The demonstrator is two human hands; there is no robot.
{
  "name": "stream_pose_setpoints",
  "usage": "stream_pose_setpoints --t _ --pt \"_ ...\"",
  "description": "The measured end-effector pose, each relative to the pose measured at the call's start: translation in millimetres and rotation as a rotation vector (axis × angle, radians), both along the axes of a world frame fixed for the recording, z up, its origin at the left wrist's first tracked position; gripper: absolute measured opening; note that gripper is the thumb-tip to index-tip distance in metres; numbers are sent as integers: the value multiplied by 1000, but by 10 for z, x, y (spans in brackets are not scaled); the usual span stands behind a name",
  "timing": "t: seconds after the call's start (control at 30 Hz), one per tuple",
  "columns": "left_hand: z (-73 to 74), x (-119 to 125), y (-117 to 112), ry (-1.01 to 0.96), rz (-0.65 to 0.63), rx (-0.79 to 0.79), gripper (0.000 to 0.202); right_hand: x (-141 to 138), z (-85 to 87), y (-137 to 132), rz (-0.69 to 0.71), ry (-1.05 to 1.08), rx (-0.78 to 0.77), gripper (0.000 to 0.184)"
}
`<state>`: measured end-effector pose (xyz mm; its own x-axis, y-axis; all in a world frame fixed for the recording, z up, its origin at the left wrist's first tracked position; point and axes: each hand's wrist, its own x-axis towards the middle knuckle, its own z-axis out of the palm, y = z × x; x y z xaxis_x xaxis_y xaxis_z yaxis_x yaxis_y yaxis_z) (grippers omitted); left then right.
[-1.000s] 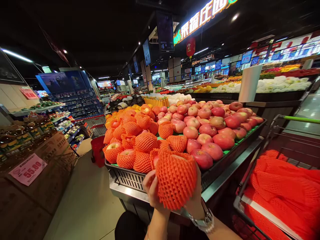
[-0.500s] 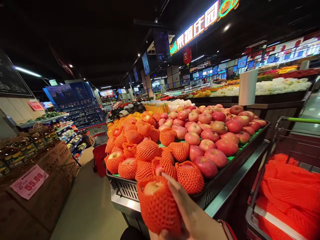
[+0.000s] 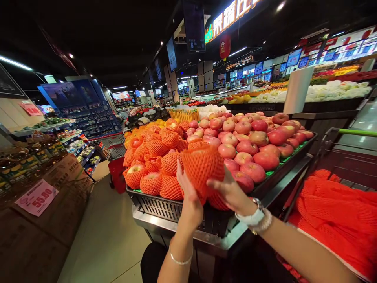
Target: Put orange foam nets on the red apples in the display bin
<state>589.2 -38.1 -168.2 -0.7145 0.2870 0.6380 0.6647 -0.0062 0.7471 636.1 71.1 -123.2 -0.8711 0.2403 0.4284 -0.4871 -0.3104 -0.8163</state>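
An apple in an orange foam net [image 3: 203, 169] is held up over the front edge of the fruit display, slightly blurred. My left hand [image 3: 190, 196] grips it from the left and below, fingers against the net. On the other side my right hand [image 3: 231, 192] closes on it, with a watch and a beaded bracelet at the wrist. The net hides most of the fruit inside. Just behind lie more netted apples [image 3: 151, 184] in the black tray [image 3: 160, 207], and bare red apples [image 3: 266, 160] fill its right half.
To the right stands a shopping cart [image 3: 356, 132] with a pile of orange foam nets [image 3: 338, 216]. A white bag roll [image 3: 298, 90] rises behind the display. Stacked cartons [image 3: 69, 173] with a pink price sign [image 3: 37, 197] line the left aisle.
The netted apple has risen and moved away from me, over the tray's front edge. Both hands now show fully around it. The view has shifted a little.
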Motion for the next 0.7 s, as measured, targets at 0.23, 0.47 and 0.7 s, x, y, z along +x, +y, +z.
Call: stream_pose_setpoints --t 0.23,0.47,0.7 --pt "270 -541 -351 372 398 -169 89 -1122 659 462 -606 -101 845 91" --pt "725 -1053 -319 494 359 -938 33 -1728 516 295 -587 -412 1304 65" --pt "727 -1176 -501 461 462 -941 39 -1658 443 268 -477 -543 1593 53"
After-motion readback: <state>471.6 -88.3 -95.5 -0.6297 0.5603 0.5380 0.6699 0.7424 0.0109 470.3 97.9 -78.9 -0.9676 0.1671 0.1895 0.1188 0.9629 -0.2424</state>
